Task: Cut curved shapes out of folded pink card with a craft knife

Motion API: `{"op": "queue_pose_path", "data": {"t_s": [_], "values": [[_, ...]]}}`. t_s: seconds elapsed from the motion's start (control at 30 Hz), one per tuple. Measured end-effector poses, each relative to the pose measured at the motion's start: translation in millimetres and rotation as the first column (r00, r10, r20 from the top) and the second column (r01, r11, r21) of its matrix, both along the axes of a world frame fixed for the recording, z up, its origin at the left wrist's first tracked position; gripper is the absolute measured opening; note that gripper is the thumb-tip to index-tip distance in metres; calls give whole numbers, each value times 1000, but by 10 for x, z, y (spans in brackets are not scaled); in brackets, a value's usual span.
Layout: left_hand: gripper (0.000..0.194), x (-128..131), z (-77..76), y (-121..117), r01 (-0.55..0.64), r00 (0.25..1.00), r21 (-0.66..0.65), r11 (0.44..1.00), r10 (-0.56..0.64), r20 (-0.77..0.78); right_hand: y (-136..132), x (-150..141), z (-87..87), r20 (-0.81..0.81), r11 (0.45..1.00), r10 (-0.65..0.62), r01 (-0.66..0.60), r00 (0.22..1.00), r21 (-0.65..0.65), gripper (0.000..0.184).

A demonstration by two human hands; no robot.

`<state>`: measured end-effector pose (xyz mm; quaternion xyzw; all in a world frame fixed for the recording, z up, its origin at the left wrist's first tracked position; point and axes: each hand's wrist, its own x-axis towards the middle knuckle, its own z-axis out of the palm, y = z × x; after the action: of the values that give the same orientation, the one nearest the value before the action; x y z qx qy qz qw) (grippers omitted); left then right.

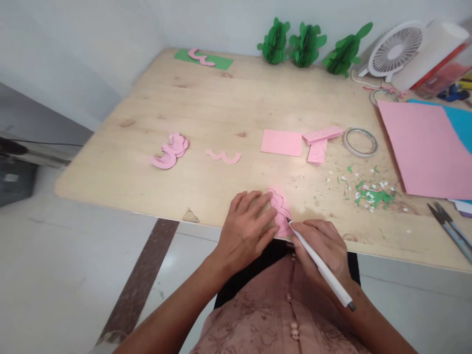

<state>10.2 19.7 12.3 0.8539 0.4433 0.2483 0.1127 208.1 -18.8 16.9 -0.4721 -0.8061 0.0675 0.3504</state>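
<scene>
A small piece of pink paper [283,227] with curved outlines drawn on it lies at the table's front edge. My left hand [248,223] rests flat with fingers spread, its fingertips on the paper's left side. In my right hand [324,246] is a white pen [320,265], its dark tip at the paper's right side. Beyond them lie a pink wavy cutout [224,156], a pile of similar cutouts [171,151], a pink paper rectangle [282,142] and folded pink pieces [317,150] with drawn lines.
A tape roll [360,142], green and white scraps [374,195], scissors [450,230] and pink sheets [429,147] are on the right. Green paper figures [275,42] and a white fan [396,49] stand along the wall. A green strip [221,62] with a pink cutout lies back left.
</scene>
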Motion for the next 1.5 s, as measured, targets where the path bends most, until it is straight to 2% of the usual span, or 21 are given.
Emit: {"op": "queue_pose_path", "data": {"t_s": [0.33,0.77,0.83,0.93,1.03,1.1,1.2,1.5], "values": [[18,-1,-5,-1,-1,1000,3,1000,1,-31,-11,-8,-17,0,1000,-4,4,1000,11,28],[20,3,15,2,9,998,19,1000,-7,-62,-4,-19,-13,-11,999,10,-10,1000,36,26],[20,4,16,2,9,998,23,1000,-8,-60,-7,-20,9,-41,1000,10,-10,999,-3,26],[20,3,16,2,6,998,29,1000,-5,-57,6,-9,66,-143,991,-34,14,989,-134,22],[19,2,12,3,6,999,36,999,-4,-52,51,16,101,-224,957,-155,89,962,-277,16],[19,0,7,4,7,999,36,999,-5,-50,95,26,94,-266,936,-236,144,935,-322,14],[19,0,3,5,6,999,31,999,-4,-46,167,9,72,-302,921,-278,163,912,-355,13],[20,0,4,10,6,999,33,999,-5,-45,300,-82,125,-279,930,-218,113,935,-349,11]]}}
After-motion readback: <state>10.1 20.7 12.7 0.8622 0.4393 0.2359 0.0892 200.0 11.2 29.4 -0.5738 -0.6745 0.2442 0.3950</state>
